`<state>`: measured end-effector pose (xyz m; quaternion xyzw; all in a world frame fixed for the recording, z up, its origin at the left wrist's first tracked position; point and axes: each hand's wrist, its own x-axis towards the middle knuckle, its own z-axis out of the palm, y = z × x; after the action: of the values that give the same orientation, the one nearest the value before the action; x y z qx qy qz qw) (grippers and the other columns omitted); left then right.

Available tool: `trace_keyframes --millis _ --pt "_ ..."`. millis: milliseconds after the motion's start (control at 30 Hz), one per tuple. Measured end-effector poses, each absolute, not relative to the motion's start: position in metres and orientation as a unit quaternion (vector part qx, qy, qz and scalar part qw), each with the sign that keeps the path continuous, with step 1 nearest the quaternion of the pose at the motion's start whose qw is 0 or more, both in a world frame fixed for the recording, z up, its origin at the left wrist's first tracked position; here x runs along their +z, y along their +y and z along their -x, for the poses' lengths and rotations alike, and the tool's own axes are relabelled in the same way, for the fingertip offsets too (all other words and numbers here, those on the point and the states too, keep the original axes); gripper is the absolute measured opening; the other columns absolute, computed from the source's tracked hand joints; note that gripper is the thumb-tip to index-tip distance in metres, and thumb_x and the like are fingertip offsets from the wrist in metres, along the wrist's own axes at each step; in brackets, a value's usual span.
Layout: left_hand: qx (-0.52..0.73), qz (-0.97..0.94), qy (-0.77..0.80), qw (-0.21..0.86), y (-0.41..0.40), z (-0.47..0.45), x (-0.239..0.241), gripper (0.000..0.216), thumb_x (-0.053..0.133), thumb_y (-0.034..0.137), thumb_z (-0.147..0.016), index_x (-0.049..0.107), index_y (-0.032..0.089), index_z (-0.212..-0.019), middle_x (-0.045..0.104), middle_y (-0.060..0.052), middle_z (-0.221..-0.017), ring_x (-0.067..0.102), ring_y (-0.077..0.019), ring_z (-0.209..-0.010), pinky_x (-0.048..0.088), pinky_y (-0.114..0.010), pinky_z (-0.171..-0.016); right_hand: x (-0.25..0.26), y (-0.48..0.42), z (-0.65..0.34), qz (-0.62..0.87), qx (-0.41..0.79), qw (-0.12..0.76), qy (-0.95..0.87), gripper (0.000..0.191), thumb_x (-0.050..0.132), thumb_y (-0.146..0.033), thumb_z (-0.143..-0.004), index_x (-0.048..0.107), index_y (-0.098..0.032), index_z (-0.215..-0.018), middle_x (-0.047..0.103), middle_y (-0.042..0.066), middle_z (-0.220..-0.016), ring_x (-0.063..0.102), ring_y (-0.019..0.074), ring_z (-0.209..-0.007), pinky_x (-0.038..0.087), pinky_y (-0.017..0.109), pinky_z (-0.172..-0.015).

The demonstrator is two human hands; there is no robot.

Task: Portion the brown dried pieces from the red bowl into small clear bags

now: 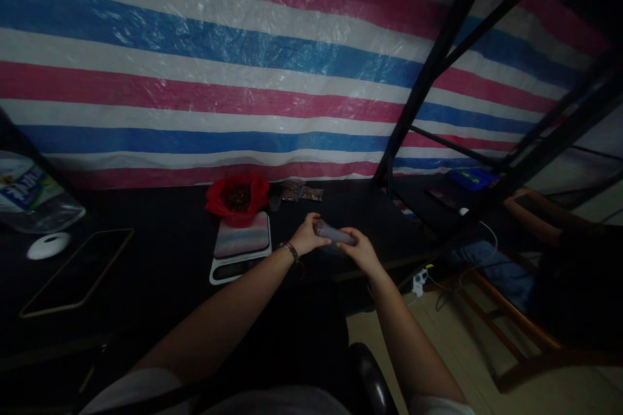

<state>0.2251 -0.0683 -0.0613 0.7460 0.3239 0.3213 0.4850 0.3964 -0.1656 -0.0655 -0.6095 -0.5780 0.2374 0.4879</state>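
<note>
Both my hands meet above the front edge of a dark table (160, 259). My left hand (306, 235) pinches one end of a small clear plastic bag (333, 232), fingers closed. My right hand (359, 249) grips the other end of the same bag, fingers curled round it. What the bag contains is too dim to tell. A braided band circles my left wrist. Just left of the hands sits a white kitchen scale (241, 248). Behind the scale lies an open red bag (237, 196) with brown pieces inside.
Small packets (302, 192) lie behind the hands. A phone (78, 270), a white round lid (47, 246) and a water bottle (29, 198) sit at far left. A striped tarp forms the back wall. A black metal frame (423, 91) rises at right, where another person's arm (530, 214) rests by a wooden chair (516, 331).
</note>
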Motion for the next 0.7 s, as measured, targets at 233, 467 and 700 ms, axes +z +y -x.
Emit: trace_keyframes --millis 233,467,700 --pt "0.289 -0.816 0.255 0.430 -0.082 -0.225 -0.058 0.085 0.071 0.010 -0.054 0.036 0.014 -0.132 0.050 -0.014 -0.123 0.054 -0.0237 -0.107 0.042 -0.037 -0.094 -0.069 -0.164 -0.392 0.608 0.254 0.483 -0.576 0.045 0.069 -0.036 -0.066 0.062 -0.016 -0.106 0.067 0.009 -0.101 0.063 0.0227 -0.091 0.048 0.037 -0.083" --pt "0.283 -0.807 0.311 0.416 -0.076 -0.219 -0.047 0.038 0.065 0.016 -0.067 0.058 0.013 -0.105 0.062 -0.007 -0.098 0.059 -0.0201 -0.089 0.047 -0.034 -0.082 -0.060 -0.173 -0.397 0.602 0.215 0.502 -0.583 0.027 0.061 -0.038 -0.074 0.070 -0.015 -0.085 0.068 0.008 -0.087 0.063 0.0212 -0.081 0.050 0.032 -0.074" --pt "0.430 -0.751 0.260 0.428 -0.078 -0.223 -0.041 0.032 0.062 0.009 -0.070 0.058 0.017 -0.101 0.063 -0.006 -0.105 0.059 -0.0163 -0.100 0.045 -0.032 -0.092 -0.048 -0.178 -0.395 0.592 0.200 0.519 -0.583 0.025 0.062 -0.038 -0.075 0.071 -0.018 -0.087 0.068 0.007 -0.092 0.064 0.0211 -0.086 0.050 0.032 -0.077"
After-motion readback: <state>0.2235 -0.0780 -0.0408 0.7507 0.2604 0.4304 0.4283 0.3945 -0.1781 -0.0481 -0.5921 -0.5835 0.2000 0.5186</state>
